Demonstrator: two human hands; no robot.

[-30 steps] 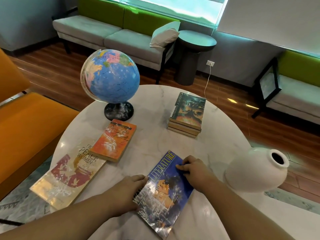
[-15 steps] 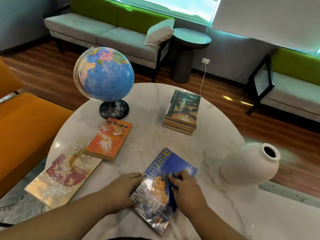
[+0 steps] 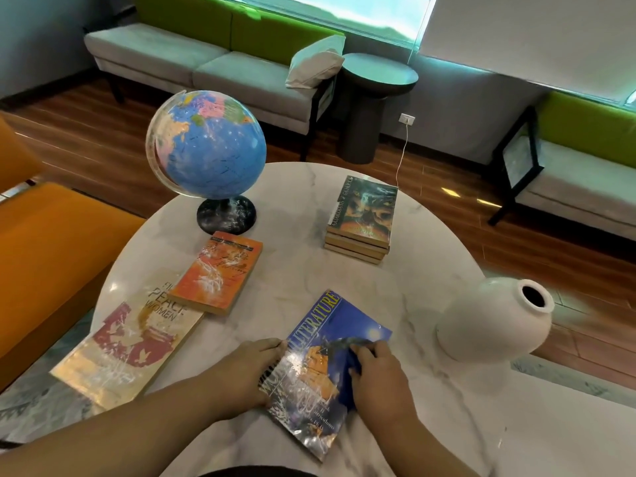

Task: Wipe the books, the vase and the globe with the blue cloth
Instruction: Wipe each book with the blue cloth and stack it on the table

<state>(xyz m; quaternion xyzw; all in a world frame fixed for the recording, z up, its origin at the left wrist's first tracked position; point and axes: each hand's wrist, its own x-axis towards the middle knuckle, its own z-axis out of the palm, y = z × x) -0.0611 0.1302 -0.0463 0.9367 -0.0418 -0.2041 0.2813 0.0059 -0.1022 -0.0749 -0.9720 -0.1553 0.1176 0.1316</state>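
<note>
A blue literature book (image 3: pixel 320 325) lies on the round marble table (image 3: pixel 303 270) close to me. My left hand (image 3: pixel 247 370) holds its left edge steady. My right hand (image 3: pixel 378 376) presses flat on the cover's right half with the blue cloth (image 3: pixel 348 395) under it; only a dark blue sliver of cloth shows. The globe (image 3: pixel 210 146) stands at the back left, and the white vase (image 3: pixel 488 321) lies tipped on the right. An orange book (image 3: pixel 218 270) and a larger pale book (image 3: pixel 130 342) lie on the left. A stack of books (image 3: pixel 364 215) sits at the back.
An orange seat (image 3: pixel 51 256) borders the table on the left. A grey and green sofa (image 3: pixel 213 63), a dark side table (image 3: pixel 375 98) and a second sofa (image 3: pixel 578 173) stand beyond it on the wood floor.
My right hand has slid with the cloth from the book's upper right edge down over the cover toward me. My left hand has stayed on the left edge.
</note>
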